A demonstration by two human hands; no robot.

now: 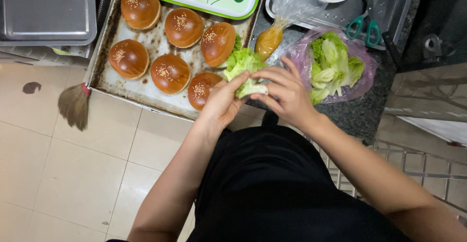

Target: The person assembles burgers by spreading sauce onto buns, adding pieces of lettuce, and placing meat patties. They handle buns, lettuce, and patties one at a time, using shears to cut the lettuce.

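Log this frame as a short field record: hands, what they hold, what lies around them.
left hand: grips lettuce leaf from the left
right hand: fingers on the leaf's pale stem end
buns: six, sesame-topped, on baking tray
lettuce bag: open, more lettuce inside, right of the hands
sauce bag: orange sauce, lying behind the leaf
scissors: green handles, behind the lettuce bag
broom: on tiled floor, left of tray
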